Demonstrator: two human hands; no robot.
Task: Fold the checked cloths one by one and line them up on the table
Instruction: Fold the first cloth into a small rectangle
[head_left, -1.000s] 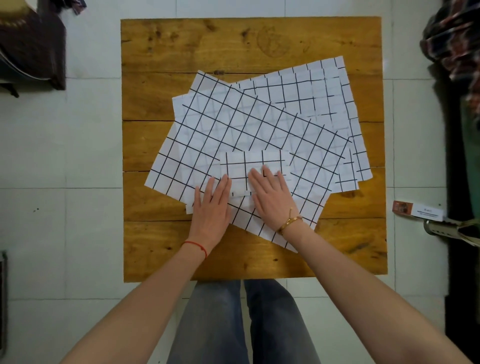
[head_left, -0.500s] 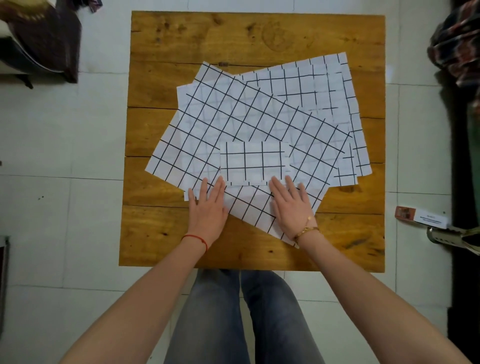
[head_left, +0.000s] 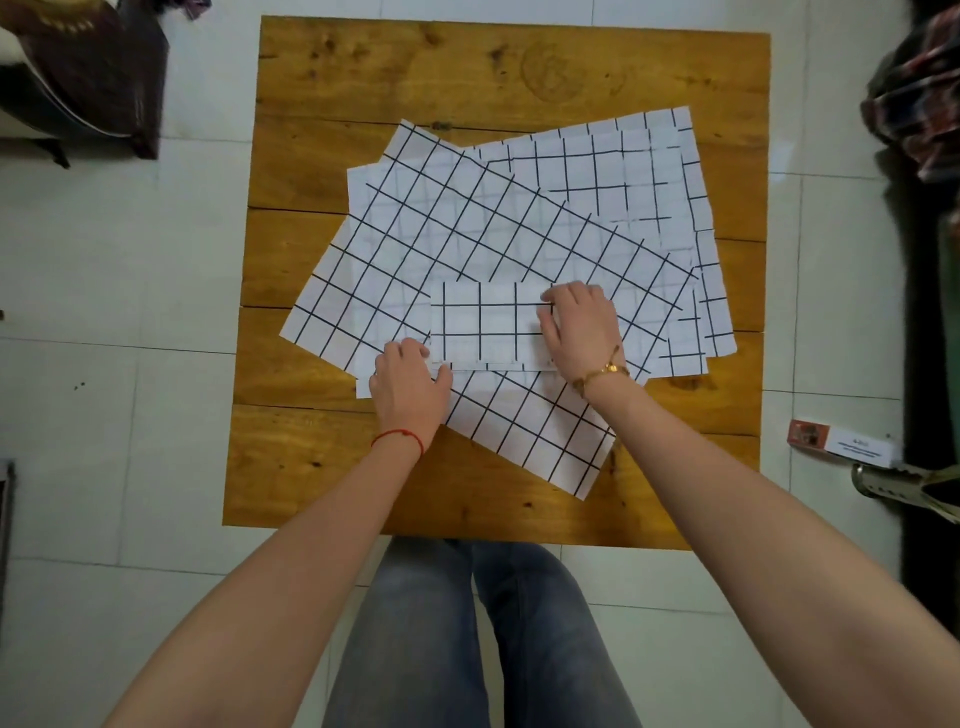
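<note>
A small folded checked cloth (head_left: 485, 325), white with dark lines, lies on top of a pile of unfolded checked cloths (head_left: 467, 228) spread across the wooden table (head_left: 467, 67). My right hand (head_left: 579, 327) covers the folded cloth's right end, fingers curled over its far right corner. My left hand (head_left: 410, 387) is at its near left corner, thumb and fingers pinching the lower edge. Another unfolded cloth (head_left: 623, 161) pokes out at the back right of the pile.
The table's far strip and its near edge (head_left: 363, 499) show bare wood. On the floor are a small box (head_left: 841, 441) and a shoe (head_left: 904, 486) at the right, a dark chair (head_left: 83, 67) at the top left, and dark fabric (head_left: 919, 104) at the top right. My knees are under the near edge.
Both hands lay flat on the pile below the folded cloth. They have since moved up onto it: the right hand over its right end, the left hand curling at its near left corner.
</note>
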